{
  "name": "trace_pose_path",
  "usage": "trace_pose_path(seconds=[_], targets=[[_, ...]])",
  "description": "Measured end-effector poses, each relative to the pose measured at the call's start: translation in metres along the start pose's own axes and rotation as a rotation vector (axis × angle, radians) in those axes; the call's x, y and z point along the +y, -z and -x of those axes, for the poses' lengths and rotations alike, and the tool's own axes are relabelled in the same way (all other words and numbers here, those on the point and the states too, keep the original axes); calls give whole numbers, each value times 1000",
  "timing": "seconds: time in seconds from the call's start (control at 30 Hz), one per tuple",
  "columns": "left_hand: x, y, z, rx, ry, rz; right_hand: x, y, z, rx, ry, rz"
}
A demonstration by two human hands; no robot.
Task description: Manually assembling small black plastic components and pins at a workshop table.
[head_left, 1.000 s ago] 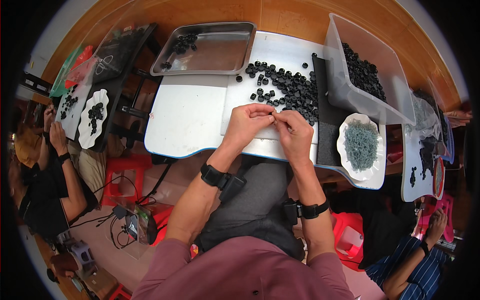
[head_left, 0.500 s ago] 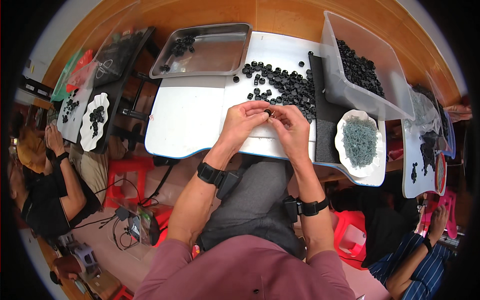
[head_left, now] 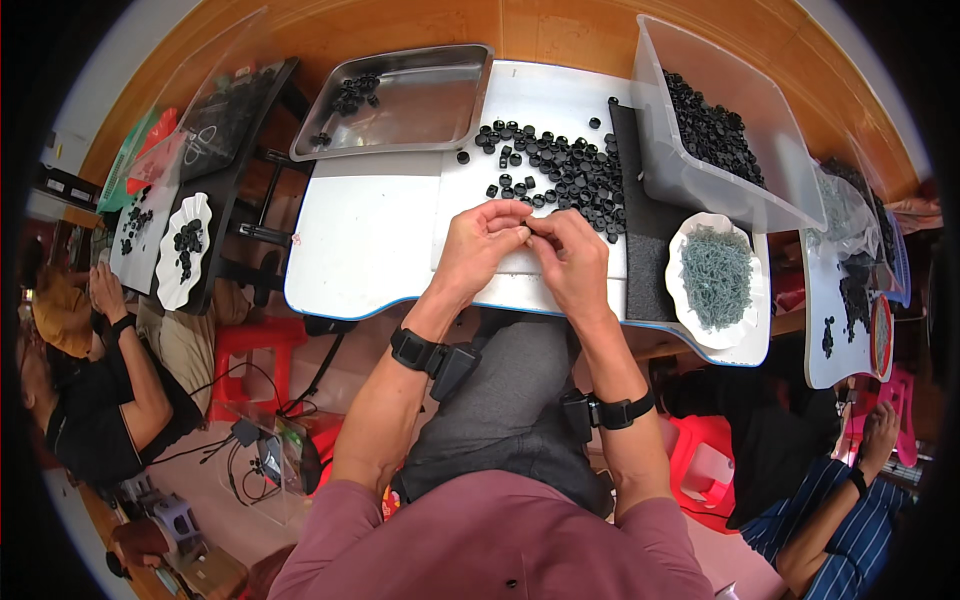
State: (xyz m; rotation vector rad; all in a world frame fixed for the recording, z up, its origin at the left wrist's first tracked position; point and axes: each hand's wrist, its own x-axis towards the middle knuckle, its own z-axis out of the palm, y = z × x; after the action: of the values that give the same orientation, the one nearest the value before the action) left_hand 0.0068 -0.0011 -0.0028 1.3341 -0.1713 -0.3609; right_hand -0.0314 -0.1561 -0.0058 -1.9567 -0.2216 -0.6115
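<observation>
My left hand (head_left: pixel 482 242) and my right hand (head_left: pixel 575 258) meet above the white table (head_left: pixel 360 230), fingertips together. Between them a small black round part (head_left: pixel 526 226) shows only as a dark sliver; my left thumb and fingers pinch it. My right thumb and index finger are pressed close against it, and what they hold is hidden. Just beyond my hands, many similar black round parts (head_left: pixel 572 172) lie scattered on the table. To the right, a white scalloped dish (head_left: pixel 738 337) holds a heap of thin grey-green pieces (head_left: pixel 716 278), too small to name.
A metal tray (head_left: pixel 430 100) with some black parts stands at the back left. At the back right, a translucent plastic bin (head_left: pixel 725 192) of black parts sits by a dark mat (head_left: pixel 650 255). Other people work at side tables, with another scalloped dish (head_left: pixel 172 285) at left.
My fingertips have closed together, covering most of the black part that showed before. The whole view has shifted slightly.
</observation>
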Motion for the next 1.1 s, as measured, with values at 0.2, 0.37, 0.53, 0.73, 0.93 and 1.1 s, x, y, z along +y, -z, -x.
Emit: trace_pose_path(seconds=[0.2, 0.37, 0.53, 0.73, 0.93, 1.1], targets=[[2, 3, 0, -43, 31, -25, 1, 1, 2, 4, 15, 23], [4, 3, 0, -35, 55, -45, 3, 1, 1, -29, 65, 47], [-6, -6, -1, 33, -8, -9, 1, 7, 0, -113, -135, -121], [0, -7, 2, 65, -5, -52, 7, 8, 0, -60, -158, -199], [0, -2, -1, 158, -26, 97, 8, 9, 0, -13, -258, -209], [4, -4, 3, 182, -48, 140, 7, 8, -1, 17, -261, -233]])
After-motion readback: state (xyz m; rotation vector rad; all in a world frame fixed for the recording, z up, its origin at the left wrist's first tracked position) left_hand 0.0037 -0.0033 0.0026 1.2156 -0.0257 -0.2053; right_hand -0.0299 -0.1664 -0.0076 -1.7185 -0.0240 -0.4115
